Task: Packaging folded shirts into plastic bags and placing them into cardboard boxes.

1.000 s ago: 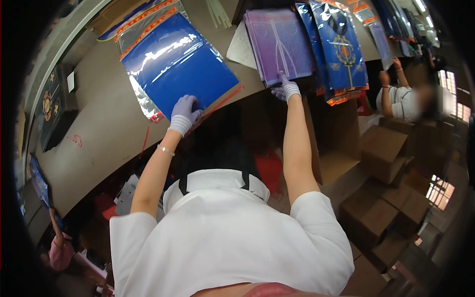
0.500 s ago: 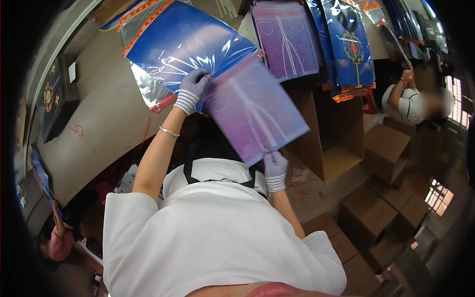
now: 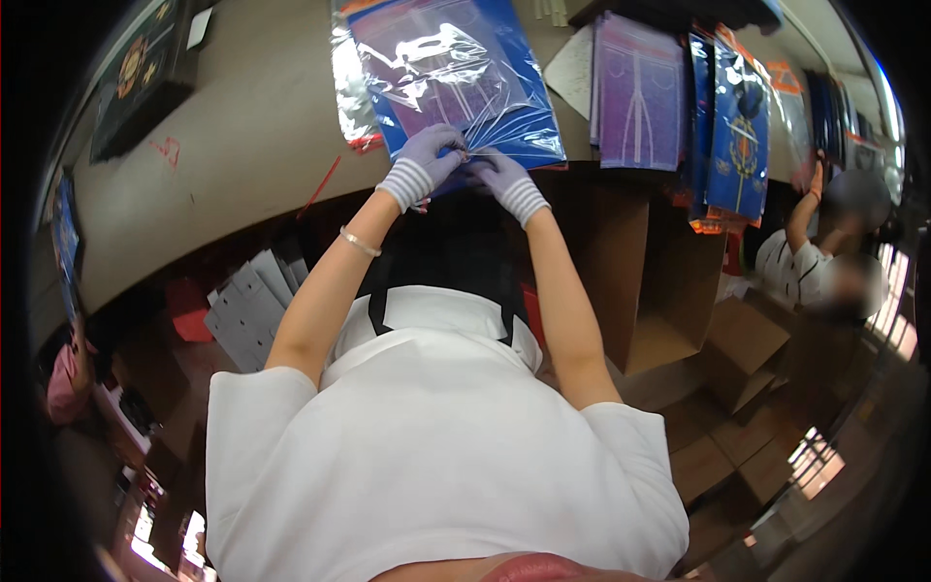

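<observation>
My left hand (image 3: 427, 160), in a pale lavender glove with a striped cuff, is closed on the near edge of a clear plastic bag (image 3: 519, 131). My right hand (image 3: 509, 186), gloved alike, meets it there with its fingers closed at the same edge; its fingertips are partly in shadow. Creases in the film fan out from where the hands meet. A blue sheet (image 3: 504, 29) shows through the bag, and over it a purple sheet (image 3: 441, 58) with a pale trouser-like print lies under the shiny film.
Right of the bag hang purple printed packets (image 3: 640, 92) and blue packets with orange edges (image 3: 742, 126) over the table edge. Below them stands an open cardboard box (image 3: 669, 291). A dark box (image 3: 145, 82) sits on the table (image 3: 262, 107) at left. Another person (image 3: 795, 252) works at far right.
The purple sheet has gone from between my hands to lying over the blue sheet under the film. My right hand has moved up beside my left. The view has shifted.
</observation>
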{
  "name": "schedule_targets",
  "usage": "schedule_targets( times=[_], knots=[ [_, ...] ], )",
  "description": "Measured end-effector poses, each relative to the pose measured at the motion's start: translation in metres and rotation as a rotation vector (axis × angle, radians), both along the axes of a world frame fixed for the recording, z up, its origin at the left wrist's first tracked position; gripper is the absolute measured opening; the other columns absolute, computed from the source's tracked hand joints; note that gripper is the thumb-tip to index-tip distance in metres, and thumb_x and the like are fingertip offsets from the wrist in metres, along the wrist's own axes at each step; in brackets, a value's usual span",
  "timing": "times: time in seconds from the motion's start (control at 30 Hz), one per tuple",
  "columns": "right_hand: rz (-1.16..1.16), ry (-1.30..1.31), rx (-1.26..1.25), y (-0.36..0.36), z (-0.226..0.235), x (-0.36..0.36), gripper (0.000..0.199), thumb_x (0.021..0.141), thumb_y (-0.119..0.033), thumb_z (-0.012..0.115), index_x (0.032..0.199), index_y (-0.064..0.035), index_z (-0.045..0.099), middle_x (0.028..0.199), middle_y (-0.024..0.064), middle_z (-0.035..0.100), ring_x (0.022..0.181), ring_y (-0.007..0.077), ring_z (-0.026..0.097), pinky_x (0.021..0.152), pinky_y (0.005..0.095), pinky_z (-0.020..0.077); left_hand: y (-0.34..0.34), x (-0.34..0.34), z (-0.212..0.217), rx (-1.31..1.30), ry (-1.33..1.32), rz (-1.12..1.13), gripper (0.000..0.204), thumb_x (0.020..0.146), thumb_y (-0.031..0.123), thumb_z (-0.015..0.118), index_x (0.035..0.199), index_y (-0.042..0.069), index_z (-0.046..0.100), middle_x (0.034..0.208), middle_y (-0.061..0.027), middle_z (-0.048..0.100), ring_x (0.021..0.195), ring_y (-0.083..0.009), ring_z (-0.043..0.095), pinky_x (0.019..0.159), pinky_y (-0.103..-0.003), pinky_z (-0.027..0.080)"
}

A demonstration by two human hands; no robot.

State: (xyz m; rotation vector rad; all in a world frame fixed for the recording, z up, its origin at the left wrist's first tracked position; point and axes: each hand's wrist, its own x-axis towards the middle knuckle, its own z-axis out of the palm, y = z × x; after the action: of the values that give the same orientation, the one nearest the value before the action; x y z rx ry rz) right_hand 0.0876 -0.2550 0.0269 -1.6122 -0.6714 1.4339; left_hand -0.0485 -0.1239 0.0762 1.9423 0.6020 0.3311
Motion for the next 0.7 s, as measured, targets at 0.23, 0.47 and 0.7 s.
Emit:
schedule_targets(
  times=[0.23, 0.47, 0.7],
  knots=[
    [0.206, -0.621, 0.02, -0.047, -0.001, -0.04, 0.017, 0.074, -0.016, 0.06, 0.089, -0.008, 0.061, 0.084, 0.0114, 0.062, 0.081, 0.0299, 0.059, 0.074, 0.0349, 0.0468, 0.002, -0.122, -0.073, -0.778, -0.126, 0.45, 0.022, 0.089, 0.018, 0.046, 0.095, 0.003, 0.061, 0.091, -0.0073, 0.064, 0.085, -0.0156, 0.06, 0.074, -0.027, 0.048],
    [0.554, -1.07, 0.257, 0.026, 0.011, -0.117, 0.02, 0.072, -0.019, 0.061, 0.089, -0.0097, 0.056, 0.083, 0.0077, 0.058, 0.083, 0.0251, 0.055, 0.071, 0.0364, 0.0439, -0.037, -0.141, -0.077, -1.114, 0.244, 0.62, 0.038, 0.089, 0.036, 0.044, 0.099, 0.003, 0.061, 0.097, -0.0071, 0.063, 0.085, -0.017, 0.06, 0.073, -0.031, 0.047],
    [0.667, -1.163, 0.245, 0.03, 0.004, -0.149, 0.015, 0.07, -0.02, 0.058, 0.081, -0.0089, 0.058, 0.075, 0.01, 0.059, 0.071, 0.0274, 0.057, 0.064, 0.0381, 0.0452, -0.035, -0.161, -0.135, -0.727, 0.408, 0.572, 0.025, 0.079, 0.022, 0.061, 0.091, 0.0, 0.063, 0.084, -0.0077, 0.065, 0.079, -0.0204, 0.061, 0.069, -0.028, 0.049]
  ],
)
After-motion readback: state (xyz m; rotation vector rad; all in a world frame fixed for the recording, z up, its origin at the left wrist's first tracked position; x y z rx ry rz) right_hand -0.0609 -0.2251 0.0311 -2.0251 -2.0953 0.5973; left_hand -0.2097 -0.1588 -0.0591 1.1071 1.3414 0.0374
